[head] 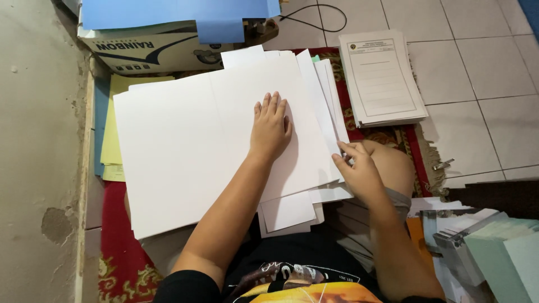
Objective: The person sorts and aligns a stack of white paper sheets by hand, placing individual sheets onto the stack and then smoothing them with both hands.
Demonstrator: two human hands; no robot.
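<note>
A large white sheet of card (185, 140) lies across a pile of white papers on my lap and the red carpet. My left hand (270, 126) rests flat on its right half, fingers together and stretched out, pressing it down. My right hand (358, 168) sits at the right edge of the pile, fingertips pinching the edges of the white sheets (331, 112) that stick out from under the big one. Smaller white sheets (289, 213) poke out below, near my body.
A printed stack of forms (382, 78) lies on the tiled floor at upper right. A cardboard box (157, 50) with blue sheets (168, 11) on top stands at the back. Yellow paper (112, 129) lies left. A green stack (505, 252) and grey device (455, 241) sit lower right.
</note>
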